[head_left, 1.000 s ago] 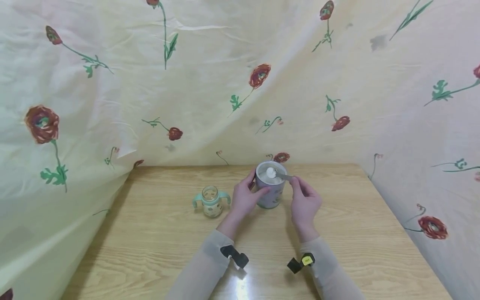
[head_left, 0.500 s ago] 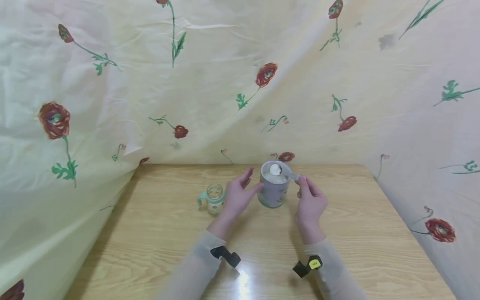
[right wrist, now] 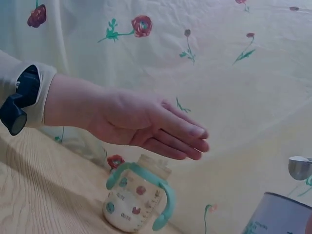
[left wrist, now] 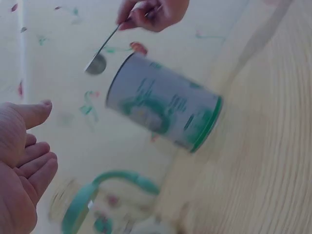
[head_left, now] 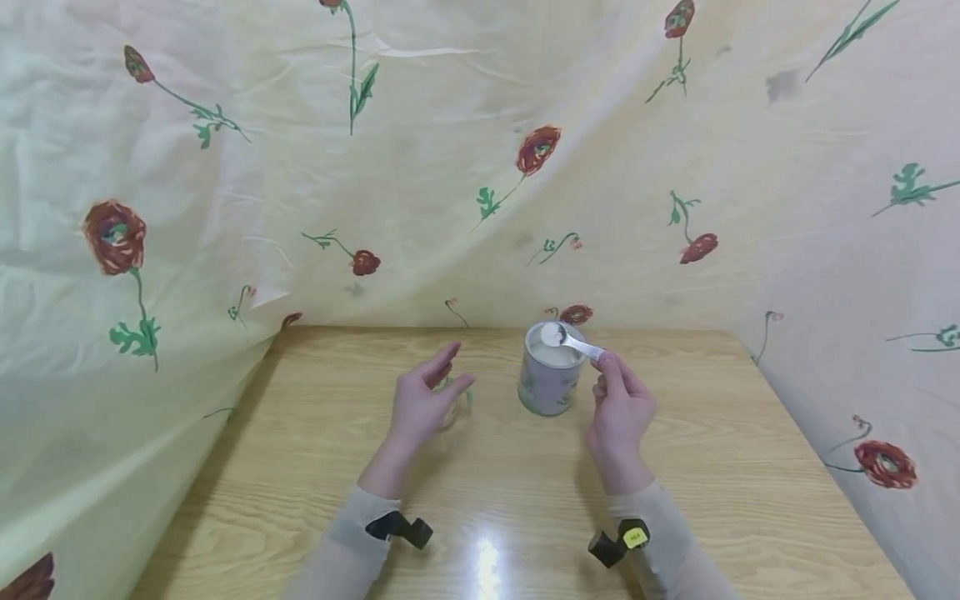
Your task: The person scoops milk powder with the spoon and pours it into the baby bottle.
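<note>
My right hand (head_left: pixel 621 410) pinches the handle end of a metal measuring spoon (head_left: pixel 579 344), whose bowl is heaped with white powder and hangs over the mouth of a lilac and green tin can (head_left: pixel 550 385). Pale powder shows inside the can, which stands upright and has no lid on. My left hand (head_left: pixel 422 404) is in the air with fingers extended and thumb apart, holding nothing. Behind it in the head view, mostly hidden, stands a clear baby bottle (right wrist: pixel 132 207) with mint-green side handles and an open top. The right wrist view has the left hand just above this bottle.
A wooden table (head_left: pixel 510 500) carries the can and the bottle near its back edge. Behind and on both sides hangs a cream cloth (head_left: pixel 420 192) printed with red poppies. Each sleeve bears a strapped black wrist camera (head_left: pixel 399 527).
My left hand has let go of the can and moved left, in front of the bottle. The powder-filled spoon has risen slightly from the can's mouth in my right hand.
</note>
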`<state>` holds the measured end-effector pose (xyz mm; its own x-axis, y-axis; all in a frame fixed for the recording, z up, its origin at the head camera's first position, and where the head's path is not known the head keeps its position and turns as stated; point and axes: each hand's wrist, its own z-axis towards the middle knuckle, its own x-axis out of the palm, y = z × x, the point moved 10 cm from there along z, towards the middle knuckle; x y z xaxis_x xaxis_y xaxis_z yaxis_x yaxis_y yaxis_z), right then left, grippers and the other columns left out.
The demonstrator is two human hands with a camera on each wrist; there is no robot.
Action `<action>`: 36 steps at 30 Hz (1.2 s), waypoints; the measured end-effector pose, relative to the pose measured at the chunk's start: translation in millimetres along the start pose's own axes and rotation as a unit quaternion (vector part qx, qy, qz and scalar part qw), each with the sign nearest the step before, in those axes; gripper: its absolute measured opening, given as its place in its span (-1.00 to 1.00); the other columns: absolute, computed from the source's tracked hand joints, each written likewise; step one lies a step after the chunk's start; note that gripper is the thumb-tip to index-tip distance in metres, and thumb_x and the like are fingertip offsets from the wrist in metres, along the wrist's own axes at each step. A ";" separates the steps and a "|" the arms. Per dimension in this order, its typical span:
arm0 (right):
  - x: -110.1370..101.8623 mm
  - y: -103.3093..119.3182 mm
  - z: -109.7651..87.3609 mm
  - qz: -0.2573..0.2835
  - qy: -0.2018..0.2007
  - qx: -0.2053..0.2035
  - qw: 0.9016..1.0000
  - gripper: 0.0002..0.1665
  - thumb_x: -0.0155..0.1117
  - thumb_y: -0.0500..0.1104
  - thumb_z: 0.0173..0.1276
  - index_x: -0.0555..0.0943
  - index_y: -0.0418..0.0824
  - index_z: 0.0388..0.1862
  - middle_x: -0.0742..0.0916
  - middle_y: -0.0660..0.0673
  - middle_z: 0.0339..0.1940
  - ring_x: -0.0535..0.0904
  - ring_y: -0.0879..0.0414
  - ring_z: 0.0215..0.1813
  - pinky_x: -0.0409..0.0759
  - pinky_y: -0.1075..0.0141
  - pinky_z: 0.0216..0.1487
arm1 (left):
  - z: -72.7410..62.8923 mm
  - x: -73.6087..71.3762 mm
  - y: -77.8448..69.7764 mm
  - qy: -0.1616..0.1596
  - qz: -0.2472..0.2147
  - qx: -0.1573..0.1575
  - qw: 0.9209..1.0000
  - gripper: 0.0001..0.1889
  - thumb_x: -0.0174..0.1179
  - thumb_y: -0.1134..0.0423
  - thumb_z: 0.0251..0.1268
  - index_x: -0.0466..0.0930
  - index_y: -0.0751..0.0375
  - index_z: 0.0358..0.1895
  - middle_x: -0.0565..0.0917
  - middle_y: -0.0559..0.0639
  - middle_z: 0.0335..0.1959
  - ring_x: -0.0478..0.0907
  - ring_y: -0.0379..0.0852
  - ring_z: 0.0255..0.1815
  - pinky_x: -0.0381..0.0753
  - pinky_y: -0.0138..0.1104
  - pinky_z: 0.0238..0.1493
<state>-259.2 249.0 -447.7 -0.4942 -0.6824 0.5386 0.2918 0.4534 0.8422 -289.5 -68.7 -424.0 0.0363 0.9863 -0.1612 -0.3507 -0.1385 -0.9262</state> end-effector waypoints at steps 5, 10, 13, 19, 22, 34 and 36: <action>7.1 -5.4 -6.7 0.014 0.010 0.026 1.000 -0.80 0.51 -0.16 0.49 0.83 -0.28 -0.06 0.83 -0.01 -0.30 0.43 0.25 -0.37 0.42 0.58 -0.45 | -4.6 -35.5 9.2 -0.023 0.003 -0.004 1.000 -0.39 0.49 0.20 0.40 0.56 0.24 0.46 0.58 0.04 0.47 0.53 0.08 0.47 0.52 -0.33 0.43; 17.0 -8.4 -16.5 0.019 0.014 0.018 1.000 -0.90 0.48 -0.23 0.50 0.85 -0.25 -0.17 0.82 -0.01 -0.35 0.44 0.26 -0.42 0.39 0.59 -0.50 | -6.9 -60.8 24.0 -0.019 0.020 -0.023 0.999 -0.37 0.48 0.17 0.42 0.54 0.29 0.47 0.57 0.01 0.47 0.50 0.07 0.50 0.50 -0.40 0.42; 27.4 -11.1 -24.4 0.008 0.025 0.010 1.000 -0.88 0.46 -0.24 0.52 0.85 -0.22 -0.24 0.78 0.01 -0.40 0.41 0.27 -0.45 0.35 0.58 -0.53 | -5.8 -73.7 28.2 -0.017 0.037 -0.030 0.999 -0.38 0.47 0.18 0.43 0.54 0.30 0.47 0.57 0.04 0.48 0.51 0.09 0.49 0.51 -0.39 0.41; 56.9 -23.3 -40.4 0.002 0.061 0.019 0.998 -0.85 0.44 -0.24 0.53 0.85 -0.22 -0.27 0.69 0.02 -0.47 0.37 0.26 -0.44 0.29 0.55 -0.52 | -1.3 -89.9 31.4 0.005 0.057 -0.032 0.998 -0.40 0.46 0.23 0.44 0.54 0.37 0.45 0.59 0.13 0.45 0.54 0.10 0.46 0.53 -0.32 0.41; 73.7 -29.5 -47.5 -0.001 0.080 0.027 0.996 -0.87 0.44 -0.22 0.54 0.84 -0.20 -0.24 0.75 0.03 -0.42 0.40 0.27 -0.41 0.32 0.56 -0.48 | -1.0 -93.5 33.8 0.024 0.063 -0.043 0.997 -0.41 0.48 0.24 0.42 0.56 0.34 0.44 0.62 0.11 0.42 0.55 0.12 0.45 0.55 -0.29 0.41; 108.4 -59.2 -61.1 -0.060 0.150 0.049 0.986 -0.83 0.42 -0.21 0.54 0.79 -0.31 -0.06 0.82 -0.01 -0.29 0.47 0.24 -0.35 0.47 0.51 -0.32 | -1.7 -92.5 48.6 0.078 0.100 -0.069 0.989 -0.36 0.53 0.19 0.35 0.58 0.32 0.43 0.63 0.15 0.40 0.56 0.31 0.40 0.57 -0.08 0.43; 109.1 -61.5 -59.0 -0.094 0.158 0.037 0.982 -0.75 0.44 -0.18 0.53 0.78 -0.37 0.00 0.83 -0.03 -0.27 0.49 0.23 -0.35 0.49 0.49 -0.31 | -1.1 -90.1 51.1 0.084 0.102 -0.068 0.989 -0.37 0.53 0.20 0.36 0.58 0.33 0.43 0.63 0.16 0.40 0.56 0.32 0.40 0.56 -0.07 0.43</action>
<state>-282.8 112.9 -439.3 -0.2508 -0.8968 0.3645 0.1537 0.3349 0.9296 -309.6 -164.7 -457.3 0.1360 0.9097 -0.3924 -0.2373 -0.3547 -0.9044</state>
